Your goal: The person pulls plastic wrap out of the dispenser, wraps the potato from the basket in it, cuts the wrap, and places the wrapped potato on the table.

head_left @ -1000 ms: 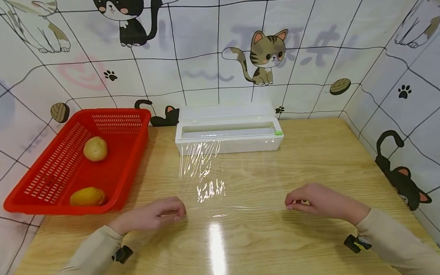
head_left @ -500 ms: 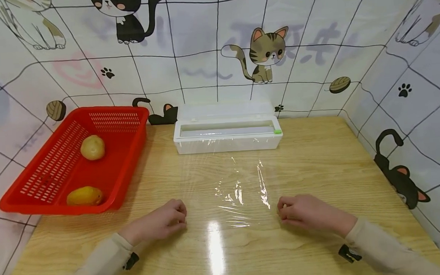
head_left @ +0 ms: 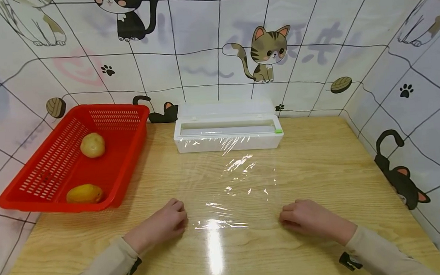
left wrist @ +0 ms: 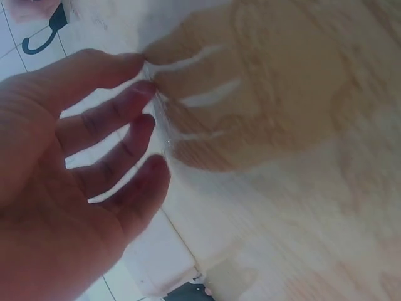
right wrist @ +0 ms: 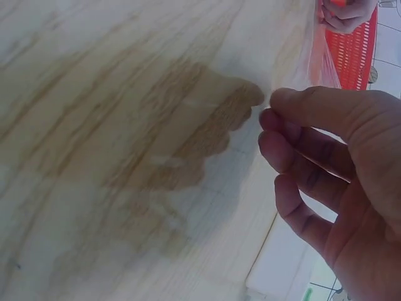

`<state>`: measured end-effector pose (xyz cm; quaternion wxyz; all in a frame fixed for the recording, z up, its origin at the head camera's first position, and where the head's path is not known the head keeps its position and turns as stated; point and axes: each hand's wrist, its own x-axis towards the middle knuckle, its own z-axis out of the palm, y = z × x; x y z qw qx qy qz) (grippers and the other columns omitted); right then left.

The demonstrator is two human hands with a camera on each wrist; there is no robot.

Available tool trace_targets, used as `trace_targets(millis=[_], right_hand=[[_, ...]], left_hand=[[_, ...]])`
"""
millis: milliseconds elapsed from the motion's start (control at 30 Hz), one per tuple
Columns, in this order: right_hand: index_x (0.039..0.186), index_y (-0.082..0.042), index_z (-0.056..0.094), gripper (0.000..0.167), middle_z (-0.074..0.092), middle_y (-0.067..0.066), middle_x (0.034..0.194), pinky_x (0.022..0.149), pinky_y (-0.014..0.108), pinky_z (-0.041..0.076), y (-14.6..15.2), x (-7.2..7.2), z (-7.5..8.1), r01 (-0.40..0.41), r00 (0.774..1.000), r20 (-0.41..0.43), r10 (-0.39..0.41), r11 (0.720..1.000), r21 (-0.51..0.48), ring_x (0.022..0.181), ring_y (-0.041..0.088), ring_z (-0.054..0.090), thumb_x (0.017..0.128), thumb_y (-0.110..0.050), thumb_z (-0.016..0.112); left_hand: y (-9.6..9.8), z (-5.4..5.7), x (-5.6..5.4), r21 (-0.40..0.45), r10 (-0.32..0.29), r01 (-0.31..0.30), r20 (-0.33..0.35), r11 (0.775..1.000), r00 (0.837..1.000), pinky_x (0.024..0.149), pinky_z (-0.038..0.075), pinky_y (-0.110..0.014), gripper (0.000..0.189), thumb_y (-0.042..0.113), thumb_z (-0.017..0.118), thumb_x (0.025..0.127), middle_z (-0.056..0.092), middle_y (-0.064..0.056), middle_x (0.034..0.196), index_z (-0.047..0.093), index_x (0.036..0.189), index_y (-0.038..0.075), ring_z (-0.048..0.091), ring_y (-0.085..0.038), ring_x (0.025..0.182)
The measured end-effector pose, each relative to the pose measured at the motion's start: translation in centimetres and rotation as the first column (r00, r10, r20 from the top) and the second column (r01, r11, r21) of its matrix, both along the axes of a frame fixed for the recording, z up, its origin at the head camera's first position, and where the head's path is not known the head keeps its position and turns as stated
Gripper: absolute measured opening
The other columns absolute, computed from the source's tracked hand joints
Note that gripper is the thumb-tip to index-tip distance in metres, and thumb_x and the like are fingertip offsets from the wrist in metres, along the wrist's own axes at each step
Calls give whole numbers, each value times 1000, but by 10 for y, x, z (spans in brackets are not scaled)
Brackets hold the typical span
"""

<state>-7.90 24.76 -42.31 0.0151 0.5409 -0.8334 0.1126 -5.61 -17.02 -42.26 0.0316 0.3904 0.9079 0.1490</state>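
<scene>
A sheet of clear cling film [head_left: 241,190] stretches from a white film dispenser [head_left: 227,143] toward the person. The dispenser sits at the back of the table, lid raised, with a small green piece at its right end. My left hand [head_left: 161,224] pinches the near left corner of the film between thumb and fingertips. At the near right corner, my right hand [head_left: 310,216] pinches the film the same way. In the left wrist view, the film's edge runs from the fingertips [left wrist: 145,89] of the left hand. Both hands are low over the wood.
On the left stands a red plastic basket [head_left: 132,175] holding a potato [head_left: 92,145] and a yellow mango-like fruit [head_left: 85,194]. A wooden table [head_left: 318,157] bears everything. Behind it and along both sides hangs a cat-patterned cloth [head_left: 201,72].
Both hands have drawn a little toward the person, the right one also leftward. The film's near edge has come with them, and its glints have shifted. Basket and dispenser stay put.
</scene>
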Motion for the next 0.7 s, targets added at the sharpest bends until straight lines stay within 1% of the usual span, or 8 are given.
trace_targets(millis=[100, 200, 300, 400, 467, 567, 700], right_hand=[[84, -18, 65, 16, 55, -12, 80, 57, 22, 44, 0, 0, 0, 1, 999, -36, -2, 1000, -22, 63, 3, 50, 77, -11, 78], [83, -18, 64, 17, 52, -12, 79, 57, 23, 42, 0, 1, 1, 12, 997, -82, -15, 999, -43, 63, 3, 47, 76, -11, 77], [83, -18, 63, 17, 50, -11, 78, 58, 24, 41, 0, 1, 3, 24, 994, -105, -29, 999, -49, 64, 3, 46, 76, -10, 76], [82, -18, 63, 16, 51, -11, 78, 58, 25, 40, 0, 2, 4, 28, 991, -129, -33, 999, -38, 66, 4, 48, 75, -13, 77], [82, -18, 63, 17, 52, -11, 78, 58, 26, 40, 1, 2, 4, 28, 988, -150, -33, 999, -36, 67, 5, 48, 74, -16, 78], [81, -18, 62, 21, 52, -10, 78, 58, 25, 39, 0, 2, 4, 32, 982, -186, -39, 999, -36, 66, 6, 46, 72, -16, 81], [79, -15, 59, 24, 49, -7, 75, 57, 25, 37, -2, 1, 5, 37, 968, -248, -41, 999, -21, 63, 8, 43, 71, -12, 82]], left_hand=[[2, 1, 1, -39, 25, -27, -40, 999, 999, 73, 38, -36, 31, 5, 76, 73, 41, 4, 82, 48, 67, 17, 44, -23, 89], [3, 2, 3, -76, 42, -47, -59, 996, 997, 72, 35, -38, 30, 8, 76, 75, 41, 3, 83, 48, 69, 17, 44, -25, 91], [4, 4, 5, -90, 42, -48, -65, 995, 997, 71, 35, -37, 27, 11, 76, 79, 41, 2, 83, 50, 73, 15, 44, -24, 90], [5, 4, 5, -87, 47, -54, -76, 995, 996, 70, 34, -35, 23, 12, 74, 81, 42, 2, 84, 52, 75, 14, 43, -22, 88], [5, 5, 4, -72, 50, -56, -88, 996, 995, 70, 34, -34, 21, 11, 72, 82, 44, 1, 84, 52, 75, 14, 44, -22, 87], [3, 7, 1, -59, 43, -50, -124, 997, 991, 70, 36, -35, 20, 10, 72, 82, 48, 0, 86, 53, 76, 13, 46, -23, 88], [-3, 18, -7, -57, 33, -42, -141, 998, 989, 72, 37, -38, 22, 7, 74, 80, 52, -1, 89, 54, 78, 13, 49, -26, 92]])
